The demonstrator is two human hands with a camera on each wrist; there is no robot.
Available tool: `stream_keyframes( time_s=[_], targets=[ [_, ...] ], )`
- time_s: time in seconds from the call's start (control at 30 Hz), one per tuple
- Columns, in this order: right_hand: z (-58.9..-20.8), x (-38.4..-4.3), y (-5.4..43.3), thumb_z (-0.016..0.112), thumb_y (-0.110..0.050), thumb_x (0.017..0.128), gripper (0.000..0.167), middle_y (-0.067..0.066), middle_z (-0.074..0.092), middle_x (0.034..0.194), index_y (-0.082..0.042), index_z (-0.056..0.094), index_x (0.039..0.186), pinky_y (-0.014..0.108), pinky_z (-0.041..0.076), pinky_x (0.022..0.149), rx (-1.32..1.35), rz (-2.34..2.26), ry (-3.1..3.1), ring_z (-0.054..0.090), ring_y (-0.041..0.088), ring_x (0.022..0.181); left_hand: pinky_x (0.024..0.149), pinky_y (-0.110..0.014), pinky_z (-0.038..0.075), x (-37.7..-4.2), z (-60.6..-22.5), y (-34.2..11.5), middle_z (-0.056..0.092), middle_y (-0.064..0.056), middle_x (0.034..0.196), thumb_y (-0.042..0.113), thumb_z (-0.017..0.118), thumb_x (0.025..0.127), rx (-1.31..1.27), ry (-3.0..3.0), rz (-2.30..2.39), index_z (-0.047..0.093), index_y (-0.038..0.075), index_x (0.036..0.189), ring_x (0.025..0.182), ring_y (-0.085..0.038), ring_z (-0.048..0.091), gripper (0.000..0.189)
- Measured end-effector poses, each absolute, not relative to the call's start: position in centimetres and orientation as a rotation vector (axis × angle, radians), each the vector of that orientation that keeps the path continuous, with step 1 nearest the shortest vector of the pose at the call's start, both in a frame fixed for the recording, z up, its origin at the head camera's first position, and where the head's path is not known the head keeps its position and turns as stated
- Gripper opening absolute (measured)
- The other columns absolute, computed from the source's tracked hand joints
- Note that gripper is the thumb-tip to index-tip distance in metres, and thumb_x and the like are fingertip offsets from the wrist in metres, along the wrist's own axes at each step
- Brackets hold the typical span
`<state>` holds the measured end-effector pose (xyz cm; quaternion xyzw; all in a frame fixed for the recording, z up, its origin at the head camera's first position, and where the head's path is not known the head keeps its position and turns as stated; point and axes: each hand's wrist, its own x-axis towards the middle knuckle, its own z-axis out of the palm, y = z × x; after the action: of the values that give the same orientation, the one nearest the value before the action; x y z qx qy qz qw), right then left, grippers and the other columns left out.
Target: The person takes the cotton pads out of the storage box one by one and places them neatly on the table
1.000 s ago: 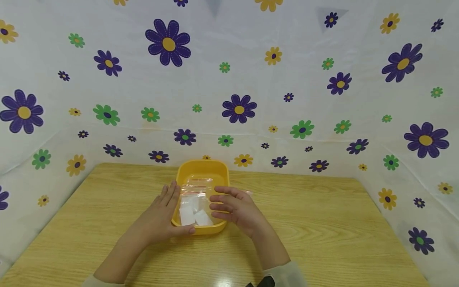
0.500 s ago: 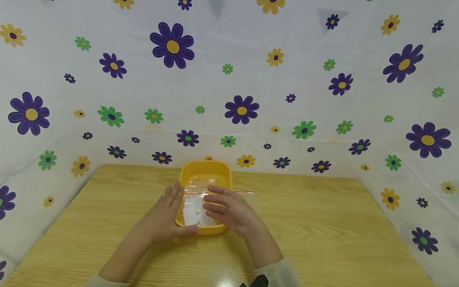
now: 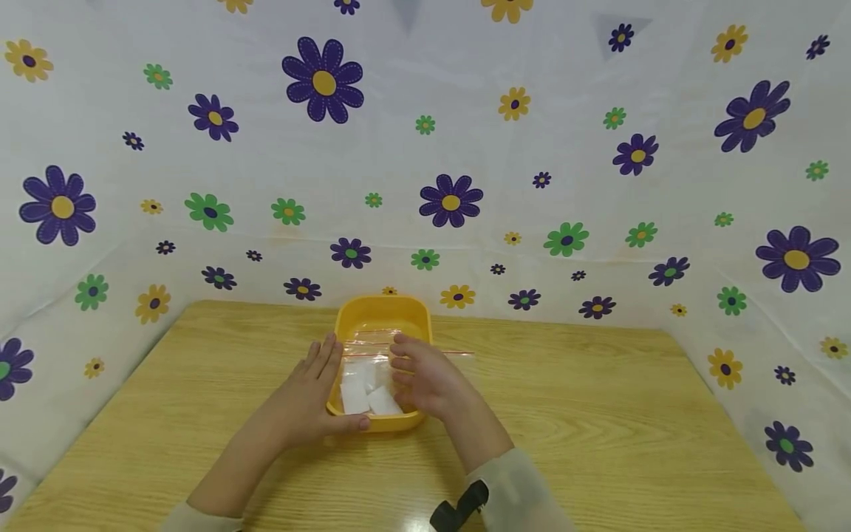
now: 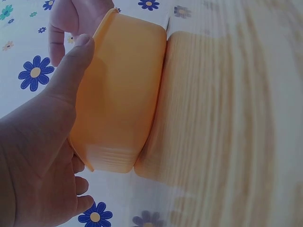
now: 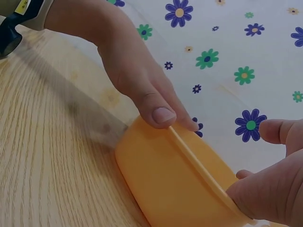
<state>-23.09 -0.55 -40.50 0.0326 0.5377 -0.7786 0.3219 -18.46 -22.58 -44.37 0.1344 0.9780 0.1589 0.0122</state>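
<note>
Yellow tub (image 3: pixel 382 314), just below centre of my head view, looks light, stiff; I'd grab its rim (image 3: pixel 397 420). Baggies (image 3: pixel 355 397) seem slippery: pinch the red seals (image 3: pixel 366 355). Left hand (image 3: pixel 302 406) lies straight-fingered against the tub; right hand (image 3: pixel 431 377)'s loosely curved, apparently holding nothing.

The person wears pale beige sleeves: the left sleeve (image 3: pixel 207 520) shows at the lower left of the head view, the right sleeve (image 3: pixel 524 493) right of bottom centre, with a black, two-lobed device (image 3: pixel 470 498) at its cuff. In the right wrist view's upper left, the left hand (image 5: pixel 135 75) has a short, rounded thumbnail, and its wrist bears a dark mount (image 5: pixel 8 41) with a black-marked yellow label (image 5: pixel 22 6).
</note>
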Motion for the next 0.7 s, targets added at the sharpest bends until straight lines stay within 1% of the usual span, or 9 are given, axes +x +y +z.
stream_keyframes(
  time_s=[0.17,0.27,0.33,0.4,0.53,0.63,0.7],
  targets=[
    [-41.0,-23.3,-1.0,0.058,-0.023,0.096,0.073,0.032,0.002,0.163,-0.01,0.022,0.159,0.068,0.004,0.118,0.095,-2.055,1.42,0.003,0.051,0.15,0.121,-0.058,0.017,-18.4,-44.3,-22.5,-0.001,-0.018,0.167,0.087,0.057,0.073,0.42,3.049,0.502,0.009,-0.001,0.159,0.152,-0.044,0.005,0.132],
    [-41.2,-23.5,-1.2,0.058,-0.024,0.096,0.076,0.035,0.001,0.161,-0.01,0.019,0.16,0.067,0.005,0.119,0.097,-2.044,1.423,0.004,0.053,0.149,0.121,-0.058,0.017,-18.4,-44.3,-22.4,0.0,-0.019,0.167,0.086,0.058,0.073,0.426,3.053,0.51,0.011,-0.002,0.158,0.152,-0.044,0.006,0.131],
    [-41.3,-23.6,-1.3,0.059,-0.025,0.095,0.078,0.036,0.005,0.16,-0.011,0.019,0.16,0.065,0.011,0.119,0.108,-2.034,1.431,0.01,0.053,0.148,0.121,-0.058,0.018,-18.4,-44.3,-22.4,0.0,-0.019,0.167,0.086,0.058,0.073,0.424,3.054,0.507,0.011,-0.002,0.158,0.152,-0.044,0.006,0.131],
    [-41.3,-23.7,-1.4,0.061,-0.027,0.094,0.078,0.036,0.014,0.159,-0.012,0.022,0.16,0.064,0.02,0.118,0.13,-2.021,1.45,0.019,0.052,0.147,0.121,-0.058,0.018,-18.4,-44.4,-22.4,0.001,-0.019,0.167,0.086,0.058,0.072,0.421,3.056,0.494,0.011,-0.002,0.158,0.152,-0.044,0.007,0.132],
    [-41.5,-23.7,-1.5,0.064,-0.027,0.094,0.075,0.031,0.029,0.155,-0.012,0.028,0.158,0.057,0.037,0.113,0.183,-2.023,1.463,0.035,0.044,0.141,0.121,-0.058,0.017,-18.4,-44.4,-22.4,0.0,-0.018,0.167,0.088,0.056,0.072,0.414,3.049,0.487,0.01,-0.001,0.159,0.152,-0.044,0.006,0.132],
    [-41.6,-23.9,-1.7,0.065,-0.024,0.093,0.073,0.027,0.039,0.148,-0.011,0.029,0.156,0.049,0.046,0.107,0.203,-2.032,1.449,0.045,0.036,0.131,0.121,-0.058,0.017,-18.4,-44.3,-22.4,0.0,-0.018,0.167,0.088,0.055,0.072,0.42,3.047,0.489,0.01,-0.001,0.159,0.152,-0.044,0.006,0.132],
    [-41.6,-23.9,-2.0,0.064,-0.02,0.093,0.072,0.023,0.045,0.141,-0.009,0.029,0.155,0.041,0.051,0.1,0.187,-2.025,1.461,0.051,0.03,0.12,0.121,-0.059,0.017,-18.4,-44.2,-22.5,0.001,-0.019,0.167,0.088,0.055,0.073,0.43,3.051,0.495,0.01,-0.002,0.158,0.152,-0.045,0.006,0.132]
  ],
)
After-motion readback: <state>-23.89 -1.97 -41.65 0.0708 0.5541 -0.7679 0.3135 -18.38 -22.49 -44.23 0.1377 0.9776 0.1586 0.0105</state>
